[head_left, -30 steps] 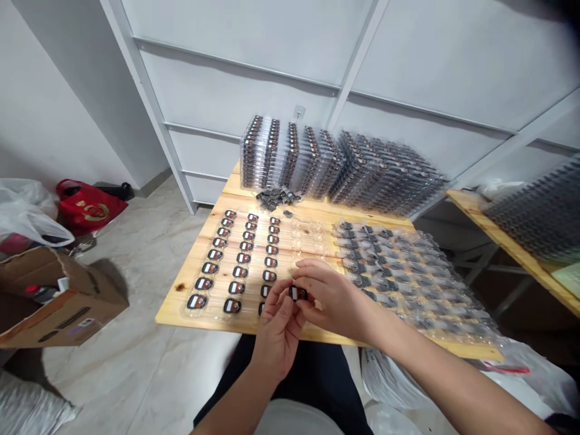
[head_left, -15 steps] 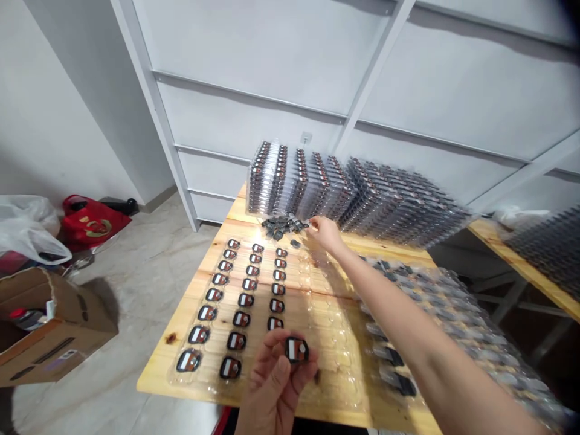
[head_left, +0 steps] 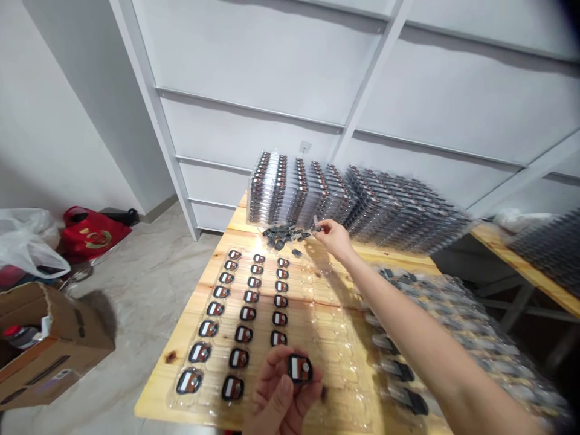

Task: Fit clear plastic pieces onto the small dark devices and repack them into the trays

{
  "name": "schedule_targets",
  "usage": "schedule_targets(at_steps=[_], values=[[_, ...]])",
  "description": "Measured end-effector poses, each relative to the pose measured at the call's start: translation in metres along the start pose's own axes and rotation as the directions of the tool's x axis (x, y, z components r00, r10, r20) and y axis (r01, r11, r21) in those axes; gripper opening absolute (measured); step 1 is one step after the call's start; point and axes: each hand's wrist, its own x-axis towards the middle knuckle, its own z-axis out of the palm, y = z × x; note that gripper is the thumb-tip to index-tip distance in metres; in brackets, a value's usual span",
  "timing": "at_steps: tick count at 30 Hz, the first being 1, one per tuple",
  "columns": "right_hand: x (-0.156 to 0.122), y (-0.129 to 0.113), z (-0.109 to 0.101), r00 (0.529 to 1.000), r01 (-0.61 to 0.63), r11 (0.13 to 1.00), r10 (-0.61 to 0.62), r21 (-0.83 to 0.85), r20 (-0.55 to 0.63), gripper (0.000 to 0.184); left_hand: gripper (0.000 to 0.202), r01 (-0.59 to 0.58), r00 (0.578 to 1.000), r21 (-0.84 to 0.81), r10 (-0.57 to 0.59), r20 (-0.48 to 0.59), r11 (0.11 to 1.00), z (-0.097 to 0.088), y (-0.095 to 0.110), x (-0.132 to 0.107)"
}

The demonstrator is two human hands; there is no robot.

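Observation:
My left hand (head_left: 278,396) is closed on a small black part with a red and white face (head_left: 299,368), held just above the near end of a clear blister tray (head_left: 312,314). That tray lies on the wooden table (head_left: 235,225) and holds three rows of the same parts (head_left: 248,313). My right hand (head_left: 334,237) reaches to the far side of the table and pinches a small dark piece (head_left: 319,228) beside a loose pile of dark pieces (head_left: 284,233).
Stacks of filled clear trays (head_left: 353,199) stand along the table's back edge against white wall panels. More trays with dark parts (head_left: 430,338) lie on the right. On the floor at left sit an open cardboard box (head_left: 45,350), a red bag (head_left: 90,229) and a plastic bag (head_left: 27,241).
My right hand left the part held at my left hand, reached out to the far pile and now pinches a small piece there. The view tilted up. My left hand kept its part.

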Motion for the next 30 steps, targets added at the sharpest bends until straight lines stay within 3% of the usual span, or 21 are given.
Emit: schedule_targets(at_steps=[5,8,10,12,20,25,30], values=[[-0.093,-0.02,-0.043,0.994,-0.076,0.937,0.043,0.34,0.104,0.039,0.022,-0.06,0.988,0.02,0.056,0.144,0.998,0.006,-0.014,0.002],[-0.159,-0.025,-0.056,0.971,-0.205,0.764,0.08,0.612,0.226,0.041,0.021,-0.093,0.965,0.067,0.073,0.254,0.993,0.012,-0.021,0.004],[-0.193,-0.026,-0.062,0.964,-0.236,0.727,0.091,0.645,0.249,0.038,0.021,-0.101,0.954,0.096,0.069,0.293,0.99,0.015,-0.027,0.004],[-0.215,-0.024,-0.069,0.962,-0.238,0.765,0.099,0.599,0.256,0.034,0.02,-0.097,0.949,0.117,0.056,0.309,0.988,0.015,-0.033,0.002],[-0.242,-0.023,-0.099,0.987,-0.049,0.937,-0.008,0.345,0.163,0.025,0.022,-0.069,0.949,0.164,0.014,0.314,0.984,0.015,-0.054,-0.011],[-0.252,-0.034,-0.104,0.994,0.056,0.929,-0.086,0.365,0.067,0.025,0.023,-0.057,0.956,0.149,0.011,0.295,0.987,0.019,-0.056,-0.011],[-0.259,-0.042,-0.093,0.946,0.316,0.932,-0.323,0.178,0.012,0.016,0.02,-0.074,0.96,0.146,0.031,0.279,0.987,0.021,-0.057,-0.011]])
